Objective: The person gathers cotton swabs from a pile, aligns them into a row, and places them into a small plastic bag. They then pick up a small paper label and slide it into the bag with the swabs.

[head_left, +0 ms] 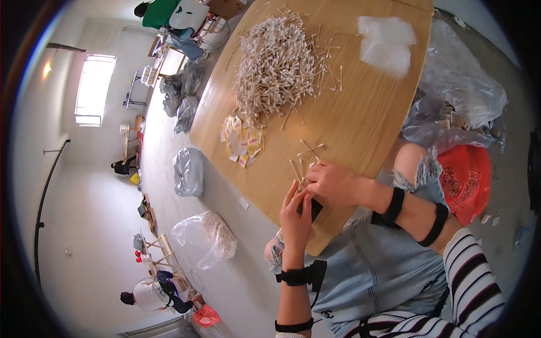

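Observation:
At the near corner of the wooden table, my left hand (296, 217) and my right hand (331, 183) meet, fingers bent and closed around a few cotton swabs (295, 168). Some swab tips poke out past my fingers; the rest is hidden by them. Just beyond lie two crossed loose cotton swabs (310, 148). A small dark object (316, 209) shows partly beneath my hands at the table's edge. Farther up the table spreads a big heap of cotton swabs (276, 65), with a small pile of yellow-and-white printed cards (242, 141) beside it.
Clear plastic sleeves (386, 45) lie at the table's far right. Right of the table (360, 124) are plastic bags (459, 79) and a red bag (465, 180) with swabs inside. On the floor at left stands a clear bag of swabs (211, 239). Other people work farther off.

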`<state>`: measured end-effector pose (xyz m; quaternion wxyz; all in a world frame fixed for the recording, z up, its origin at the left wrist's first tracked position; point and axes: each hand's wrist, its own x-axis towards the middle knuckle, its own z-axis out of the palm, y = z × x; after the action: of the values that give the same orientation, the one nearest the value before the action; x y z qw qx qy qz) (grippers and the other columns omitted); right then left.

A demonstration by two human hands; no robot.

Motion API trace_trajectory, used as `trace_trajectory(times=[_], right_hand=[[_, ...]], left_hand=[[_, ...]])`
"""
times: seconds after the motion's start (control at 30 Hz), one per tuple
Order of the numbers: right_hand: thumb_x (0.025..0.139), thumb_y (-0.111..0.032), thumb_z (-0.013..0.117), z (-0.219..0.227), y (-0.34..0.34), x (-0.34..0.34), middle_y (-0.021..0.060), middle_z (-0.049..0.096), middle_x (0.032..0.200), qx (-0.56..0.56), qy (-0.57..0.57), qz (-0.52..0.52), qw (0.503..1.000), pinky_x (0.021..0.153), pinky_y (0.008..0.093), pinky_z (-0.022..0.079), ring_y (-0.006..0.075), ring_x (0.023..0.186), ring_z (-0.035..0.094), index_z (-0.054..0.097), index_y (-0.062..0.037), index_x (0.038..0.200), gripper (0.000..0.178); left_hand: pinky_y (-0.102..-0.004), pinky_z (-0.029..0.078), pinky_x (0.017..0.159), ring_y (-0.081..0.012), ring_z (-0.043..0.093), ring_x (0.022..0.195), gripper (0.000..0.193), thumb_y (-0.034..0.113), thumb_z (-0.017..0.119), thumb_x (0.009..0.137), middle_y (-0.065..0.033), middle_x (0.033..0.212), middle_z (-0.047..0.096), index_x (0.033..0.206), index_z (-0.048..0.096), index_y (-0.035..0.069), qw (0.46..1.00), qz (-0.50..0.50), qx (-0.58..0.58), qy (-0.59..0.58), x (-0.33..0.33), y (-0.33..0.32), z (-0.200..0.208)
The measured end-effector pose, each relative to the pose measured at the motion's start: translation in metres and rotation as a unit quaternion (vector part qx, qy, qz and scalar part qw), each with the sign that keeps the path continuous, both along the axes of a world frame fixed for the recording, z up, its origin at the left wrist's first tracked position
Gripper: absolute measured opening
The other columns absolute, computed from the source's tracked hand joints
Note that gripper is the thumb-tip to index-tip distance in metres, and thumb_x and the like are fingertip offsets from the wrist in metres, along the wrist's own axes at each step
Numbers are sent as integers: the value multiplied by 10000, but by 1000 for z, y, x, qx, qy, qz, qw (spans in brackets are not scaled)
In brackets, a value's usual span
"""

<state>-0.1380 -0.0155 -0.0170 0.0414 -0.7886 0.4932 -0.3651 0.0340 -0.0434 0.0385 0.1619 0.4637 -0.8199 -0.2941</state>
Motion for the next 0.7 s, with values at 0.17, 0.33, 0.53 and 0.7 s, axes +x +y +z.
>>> trace_trajectory(times=[0.17,0.33,0.53,0.7], right_hand=[[788,-182,693,19,1,-3,82,594,1148,115,28,-41,992,1058,416,377,257,1174,530,619,-79,1091,329],[769,-191,732,6,-10,-7,80,542,1335,49,-18,-24,998,1157,448,276,274,1354,412,576,-85,1239,507],[754,-216,745,4,-18,-7,69,599,1228,72,7,-20,997,1187,458,229,253,1324,443,620,-100,1191,470],[764,-221,738,12,-13,-16,46,619,1102,96,63,-32,993,1167,436,260,241,1239,499,668,-121,1065,325]], left_hand=[[-381,458,974,-342,556,1240,119,106,656,890,-200,1308,600,944,624,6,992,70,-18,106,15,3,-7],[-391,464,942,-352,571,1206,146,82,656,874,-205,1234,629,976,570,24,995,61,-4,81,4,-10,-15],[-376,481,906,-300,637,1036,198,45,675,828,-149,1070,670,1002,583,26,999,29,-1,39,-13,-11,-11],[-338,499,855,-250,659,941,221,27,672,827,-114,983,680,1045,638,23,995,56,-77,23,6,-8,-13]])
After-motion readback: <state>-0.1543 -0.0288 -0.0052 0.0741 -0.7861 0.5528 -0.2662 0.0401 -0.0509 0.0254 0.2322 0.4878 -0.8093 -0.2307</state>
